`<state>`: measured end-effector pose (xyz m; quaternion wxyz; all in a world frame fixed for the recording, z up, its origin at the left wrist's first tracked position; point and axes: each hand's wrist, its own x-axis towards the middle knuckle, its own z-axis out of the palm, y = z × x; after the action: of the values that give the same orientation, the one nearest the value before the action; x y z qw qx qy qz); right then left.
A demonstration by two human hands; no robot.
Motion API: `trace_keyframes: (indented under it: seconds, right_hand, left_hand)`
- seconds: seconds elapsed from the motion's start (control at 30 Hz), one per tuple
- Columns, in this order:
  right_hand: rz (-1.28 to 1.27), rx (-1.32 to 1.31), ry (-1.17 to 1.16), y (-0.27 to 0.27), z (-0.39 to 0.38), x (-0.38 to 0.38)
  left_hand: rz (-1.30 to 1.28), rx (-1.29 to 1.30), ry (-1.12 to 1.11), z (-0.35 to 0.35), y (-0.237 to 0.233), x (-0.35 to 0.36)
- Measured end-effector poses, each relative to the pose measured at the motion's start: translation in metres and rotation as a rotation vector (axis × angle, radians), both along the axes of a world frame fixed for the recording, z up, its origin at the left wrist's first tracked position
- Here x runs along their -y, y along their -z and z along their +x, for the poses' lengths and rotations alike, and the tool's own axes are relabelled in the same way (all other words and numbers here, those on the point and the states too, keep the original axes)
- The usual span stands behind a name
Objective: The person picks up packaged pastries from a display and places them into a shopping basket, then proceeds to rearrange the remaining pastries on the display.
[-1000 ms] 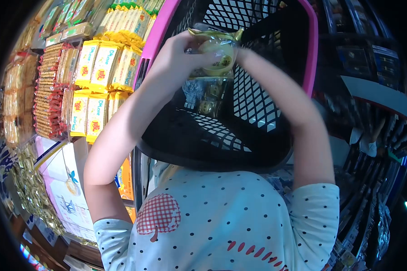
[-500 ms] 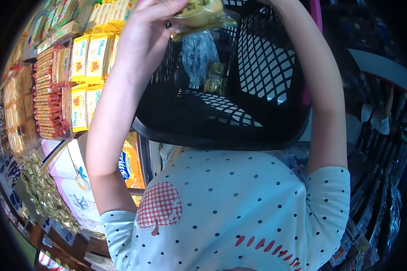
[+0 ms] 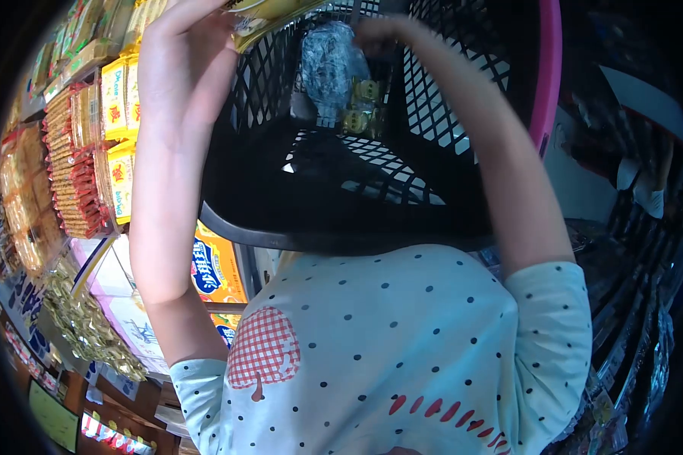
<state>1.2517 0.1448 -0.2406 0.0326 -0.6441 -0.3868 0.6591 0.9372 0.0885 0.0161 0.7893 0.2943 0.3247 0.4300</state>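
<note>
My left hand (image 3: 186, 57) is at the top left, its fingers closed on a clear plastic package of yellow food (image 3: 269, 11), partly cut off by the frame's top edge. The package is over the left rim of a black mesh shopping basket (image 3: 319, 227). My right hand (image 3: 379, 34), blurred and in shadow, reaches over the basket beside a crumpled clear plastic bag (image 3: 328, 64); its fingers do not show clearly. Below that bag, small yellow-green packets (image 3: 363, 120) lie in the basket.
Yellow snack packs (image 3: 119, 102) and red-edged biscuit packs (image 3: 72, 167) fill the shelves on the left. An orange box (image 3: 216, 265) sits beside my left forearm. A pink basket handle (image 3: 546, 83) rises at the right. Dark hanging packages (image 3: 630, 341) line the right side.
My left hand has moved up and left with the package. My right hand has come from beyond the top edge down to the plastic bag. The pink handle shows more fully.
</note>
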Motion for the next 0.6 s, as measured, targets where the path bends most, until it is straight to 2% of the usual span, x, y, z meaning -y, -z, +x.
trace_keyframes:
  seconds: [0.03, 0.13, 0.17, 0.2, 0.3, 0.43, 0.5, 0.6]
  right_hand:
    - [-0.004, 0.072, -0.084, -0.005, -0.046, 0.036]
    - [0.014, 0.253, -0.347, 0.006, -0.097, 0.109]
    - [0.016, 0.309, -0.429, 0.017, -0.112, 0.127]
    - [0.020, 0.368, -0.505, 0.025, -0.109, 0.154]
    - [0.026, 0.550, -0.719, 0.068, -0.117, 0.184]
    - [-0.077, 0.596, -0.568, 0.084, -0.117, 0.193]
    - [-0.061, 0.597, -0.375, 0.080, -0.118, 0.193]
    - [-0.101, 0.607, -0.492, 0.074, -0.110, 0.183]
  left_hand:
    - [-0.019, 0.004, -0.028, 0.000, 0.003, -0.004]
    - [-0.040, -0.018, -0.107, -0.010, 0.008, -0.018]
    - [-0.038, 0.023, -0.051, -0.013, 0.011, -0.018]
    - [-0.035, 0.068, 0.011, -0.015, 0.013, -0.019]
    - [-0.050, 0.043, -0.005, -0.017, 0.015, -0.020]
    - [-0.040, -0.019, -0.073, -0.010, 0.011, -0.015]
    - [-0.052, 0.012, -0.059, -0.014, 0.015, -0.016]
    - [-0.045, 0.024, -0.016, -0.015, 0.016, -0.016]
